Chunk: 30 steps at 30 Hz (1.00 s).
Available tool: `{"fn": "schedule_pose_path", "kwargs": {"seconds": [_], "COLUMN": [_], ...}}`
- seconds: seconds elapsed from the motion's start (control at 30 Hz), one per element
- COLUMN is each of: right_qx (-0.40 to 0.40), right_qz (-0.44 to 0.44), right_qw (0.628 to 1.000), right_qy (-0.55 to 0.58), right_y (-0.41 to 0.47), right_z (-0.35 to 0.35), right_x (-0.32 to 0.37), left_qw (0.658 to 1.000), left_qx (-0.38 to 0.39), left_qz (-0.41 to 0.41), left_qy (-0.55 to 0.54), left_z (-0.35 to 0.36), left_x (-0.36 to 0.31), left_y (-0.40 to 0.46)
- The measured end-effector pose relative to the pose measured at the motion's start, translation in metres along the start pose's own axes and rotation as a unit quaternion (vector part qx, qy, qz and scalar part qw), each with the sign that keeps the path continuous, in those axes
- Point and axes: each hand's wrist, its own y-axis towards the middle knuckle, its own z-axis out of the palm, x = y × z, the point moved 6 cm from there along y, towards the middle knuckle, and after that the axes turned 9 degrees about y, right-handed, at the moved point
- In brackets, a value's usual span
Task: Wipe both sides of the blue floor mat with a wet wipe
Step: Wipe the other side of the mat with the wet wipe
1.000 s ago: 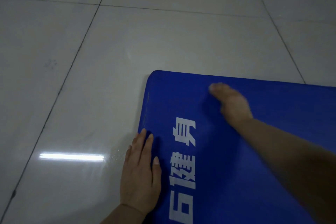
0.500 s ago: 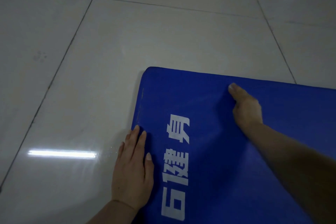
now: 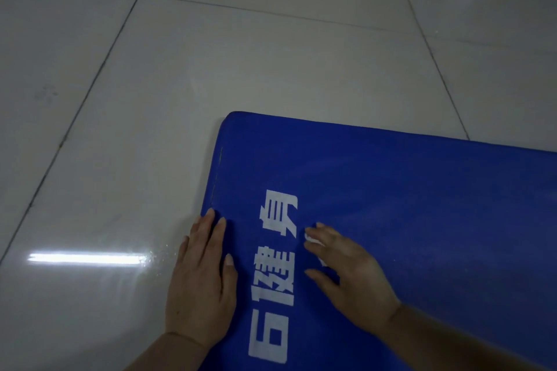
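Note:
The blue floor mat point(image 3: 422, 205) lies flat on the tiled floor, with large white characters printed near its left edge. My left hand point(image 3: 202, 277) rests flat on that left edge, half on the mat and half on the floor, fingers straight. My right hand point(image 3: 352, 277) lies on the mat just right of the characters, fingers spread, pressing a white wet wipe point(image 3: 312, 239) against the surface. Only small bits of the wipe show under the fingers.
Glossy light grey floor tiles point(image 3: 180, 84) with dark grout lines surround the mat to the left and beyond it. Ceiling lights reflect on the floor at the left and far right. The mat runs out of view to the right and below.
My right hand has pulled back from the mat's far part toward me and to the left, now beside the characters. My left hand has stayed on the left edge.

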Motion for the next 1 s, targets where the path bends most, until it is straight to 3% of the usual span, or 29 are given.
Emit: {"fn": "schedule_pose_path", "kwargs": {"seconds": [0.13, 0.17, 0.23, 0.33, 0.43, 0.5, 0.6, 0.77, 0.83, 0.87, 0.9, 0.97, 1.0], "right_qx": [0.021, 0.029, -0.034, -0.119, -0.158, -0.184, -0.119, -0.028, -0.010, 0.000, -0.038, -0.137, -0.176], "right_qz": [-0.057, -0.027, 0.063, 0.238, 0.320, 0.274, 0.193, 0.150, 0.120, 0.157, 0.212, 0.362, 0.369], "right_qw": [0.996, 0.996, 0.997, 0.963, 0.934, 0.944, 0.974, 0.988, 0.987, 0.979, 0.968, 0.922, 0.912], "right_qy": [-0.071, -0.083, -0.035, -0.046, -0.013, 0.010, 0.015, -0.030, -0.110, -0.134, -0.131, -0.035, -0.006], "right_y": [0.009, 0.018, 0.033, 0.045, 0.033, 0.016, 0.005, 0.009, 0.012, 0.012, 0.013, 0.010, 0.011], "right_z": [0.004, 0.000, -0.032, -0.077, -0.057, -0.030, -0.002, -0.013, -0.027, -0.038, -0.054, -0.070, -0.065], "right_x": [-0.006, -0.022, -0.064, -0.117, -0.091, -0.057, -0.026, -0.038, -0.057, -0.074, -0.091, -0.106, -0.094], "left_qw": [1.000, 1.000, 1.000, 1.000, 1.000, 1.000, 0.999, 0.999, 0.999, 0.999, 0.999, 0.999, 0.999], "left_qx": [0.000, 0.001, 0.001, 0.001, 0.008, 0.011, 0.009, 0.003, 0.002, 0.002, 0.001, -0.001, 0.000], "left_qz": [0.001, 0.000, 0.003, 0.009, 0.009, 0.006, 0.005, 0.009, 0.011, 0.013, 0.015, 0.016, 0.015], "left_qy": [0.012, 0.012, 0.013, 0.020, 0.025, 0.026, 0.032, 0.040, 0.045, 0.048, 0.050, 0.047, 0.045], "left_z": [-0.002, -0.002, -0.002, -0.002, -0.001, -0.001, -0.002, -0.003, -0.002, -0.002, -0.002, -0.001, -0.001], "left_x": [-0.003, -0.003, -0.003, -0.003, -0.002, -0.003, -0.005, -0.006, -0.007, -0.008, -0.008, -0.007, -0.007], "left_y": [0.002, 0.002, 0.001, 0.001, 0.002, 0.003, 0.003, 0.003, 0.004, 0.004, 0.004, 0.004, 0.004]}}
